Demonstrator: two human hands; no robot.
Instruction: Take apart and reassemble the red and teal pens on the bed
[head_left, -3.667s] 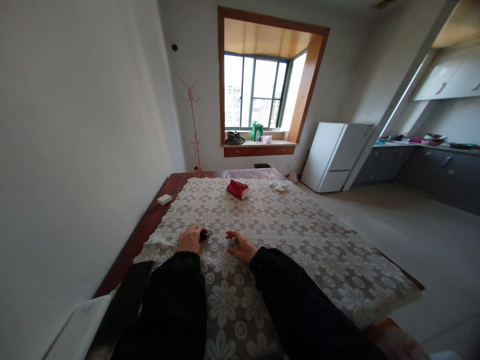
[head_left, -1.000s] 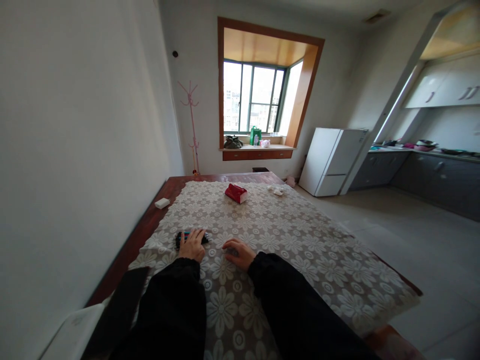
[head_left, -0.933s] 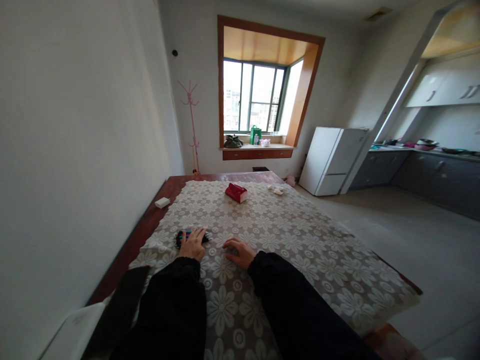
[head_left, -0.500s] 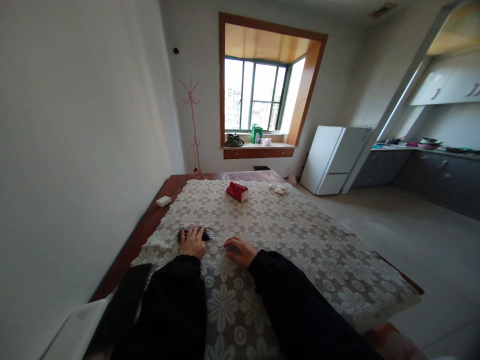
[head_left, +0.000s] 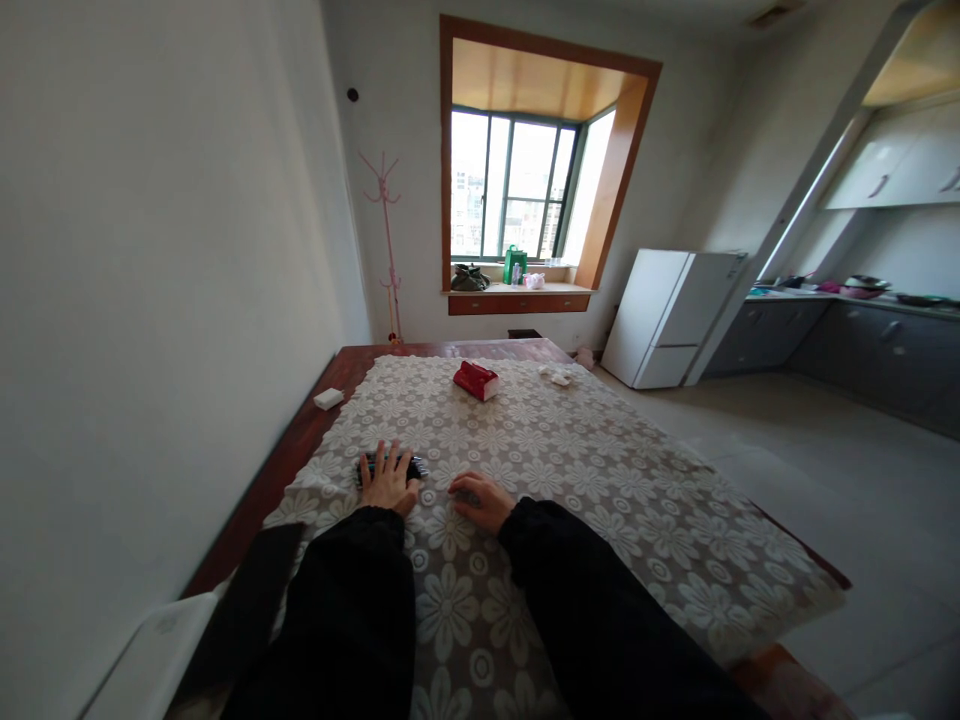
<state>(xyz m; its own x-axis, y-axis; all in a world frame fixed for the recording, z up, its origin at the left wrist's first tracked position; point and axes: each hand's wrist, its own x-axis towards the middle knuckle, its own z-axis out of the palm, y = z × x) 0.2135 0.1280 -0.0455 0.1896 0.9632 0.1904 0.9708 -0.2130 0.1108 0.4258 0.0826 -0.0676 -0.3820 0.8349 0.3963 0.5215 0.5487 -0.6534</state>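
My left hand (head_left: pixel 388 484) lies with its fingers spread over a bundle of dark pens (head_left: pixel 415 468) on the lace tablecloth (head_left: pixel 600 470). The pens lie crosswise beneath the fingers, their shiny ends poking out to the right, and the palm and fingers hide most of them. A short way to the right, my right hand (head_left: pixel 482 500) rests on the cloth with its fingers loosely bent and apart. Nothing shows in it.
Farther back on the table sit a red tissue pack (head_left: pixel 475 380) and some crumpled white tissues (head_left: pixel 556 376). A small white box (head_left: pixel 328 399) is on the wooden edge at left. Near me on the left are a dark flat slab (head_left: pixel 251 600) and a white object (head_left: pixel 150 660).
My left hand's fingers have spread a little wider over the pens. My right hand stays in place, and the view has shifted slightly.
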